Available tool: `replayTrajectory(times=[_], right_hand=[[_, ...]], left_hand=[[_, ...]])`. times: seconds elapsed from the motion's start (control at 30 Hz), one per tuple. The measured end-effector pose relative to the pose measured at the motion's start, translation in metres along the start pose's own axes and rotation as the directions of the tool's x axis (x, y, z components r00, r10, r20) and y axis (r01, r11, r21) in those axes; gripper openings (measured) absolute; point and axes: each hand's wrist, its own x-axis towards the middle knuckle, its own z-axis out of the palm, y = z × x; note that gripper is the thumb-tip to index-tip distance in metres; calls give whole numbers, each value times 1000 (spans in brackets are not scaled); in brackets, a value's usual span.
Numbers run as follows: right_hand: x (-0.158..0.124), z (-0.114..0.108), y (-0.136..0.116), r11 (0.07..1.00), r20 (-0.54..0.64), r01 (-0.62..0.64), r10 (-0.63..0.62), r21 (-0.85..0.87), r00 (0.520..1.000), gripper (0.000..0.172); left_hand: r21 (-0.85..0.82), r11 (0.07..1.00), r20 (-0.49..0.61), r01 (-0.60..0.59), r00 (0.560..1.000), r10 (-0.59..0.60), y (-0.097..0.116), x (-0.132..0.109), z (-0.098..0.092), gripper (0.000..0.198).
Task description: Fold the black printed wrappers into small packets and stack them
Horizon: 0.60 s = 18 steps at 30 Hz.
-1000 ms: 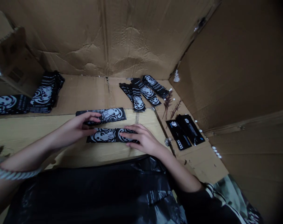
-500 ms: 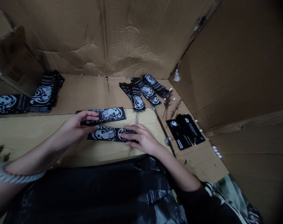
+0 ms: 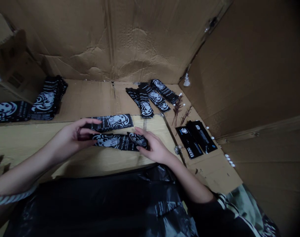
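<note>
- On my feed, the left hand sits at the left ends of two long black printed packets, with its fingers spread. The top finger rests on the upper packet, and the others curl just below it. I can't tell whether they are gripping anything.
- The right hand is at the right end of the lower packet. Its fingers and thumb close around that end from above and below, and they look to be pinching it, with the end raised and bent.
- Both packets lie side by side on a pale wooden board, touching or nearly touching, with the lower one closest to me.
- Farther off on the left I have two piles of similar packets. Three more groups of packets lie fanned out ahead of the hands.
- To the right are two black cards, lying just beside each other, near some dry twigs and small white beads.
- A black plastic bag fills the bottom of my view, right against the board's near edge.
- Creased cardboard walls rise behind and to the right of everything.
</note>
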Motion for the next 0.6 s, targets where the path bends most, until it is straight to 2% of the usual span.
replayTrajectory(times=[0.07,0.17,0.2,0.27,0.37,0.5,0.6], right_hand=[[-1,1,1,998,-39,-23,26,62,999,72],[-2,2,4,989,-74,-70,80,133,994,77],[-2,3,4,985,-81,-82,95,151,992,79],[-3,2,5,980,-91,-95,112,174,990,81],[-3,1,4,978,-92,-96,115,185,989,79],[-2,1,4,977,-89,-96,114,191,989,77],[-2,1,6,974,-95,-77,99,213,991,77]], left_hand=[[94,989,-50,-112,992,117,5,-9,-2,55],[228,918,-86,-323,933,349,8,-25,-7,18],[251,892,-85,-375,910,406,7,-31,-8,14],[276,858,-50,-434,885,463,2,-41,-12,22],[306,854,11,-422,898,440,-10,-53,-20,29],[248,939,-102,-239,957,271,-21,-64,-28,29],[167,977,-136,-134,978,158,-23,-68,-30,25]])
